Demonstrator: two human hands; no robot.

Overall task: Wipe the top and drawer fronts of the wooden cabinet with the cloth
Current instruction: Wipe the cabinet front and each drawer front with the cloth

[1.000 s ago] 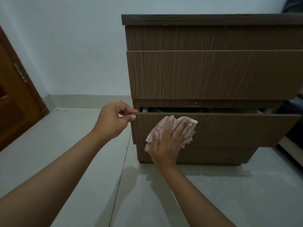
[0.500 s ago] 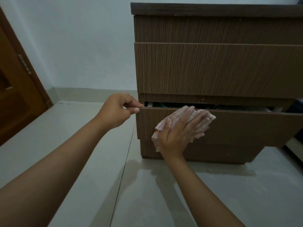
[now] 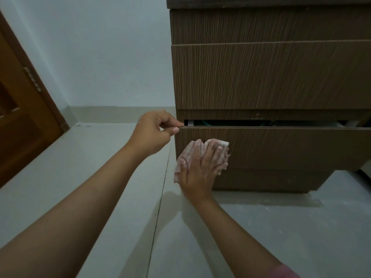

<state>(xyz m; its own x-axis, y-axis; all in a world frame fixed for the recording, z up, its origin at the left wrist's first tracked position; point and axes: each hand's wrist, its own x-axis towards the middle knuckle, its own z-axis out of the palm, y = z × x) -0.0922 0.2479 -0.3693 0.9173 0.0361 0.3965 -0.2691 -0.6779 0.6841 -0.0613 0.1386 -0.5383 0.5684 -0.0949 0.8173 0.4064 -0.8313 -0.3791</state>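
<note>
The left hand [image 3: 154,132] pinches the top left corner of the bottom drawer front [image 3: 291,147] between thumb and curled fingers [image 3: 172,123]. That drawer stands pulled out a little from the wooden cabinet [image 3: 271,75], and a dark gap shows behind its top edge. Just below and right of those fingers, the right hand [image 3: 200,169] presses a pale pink striped cloth [image 3: 192,151] flat against the drawer front, fingers spread over it. Cloth edges stick out beyond the fingertips and beside the thumb. Below lies a pale tiled floor [image 3: 261,227]; a brown door [image 3: 22,121] stands far left.
</note>
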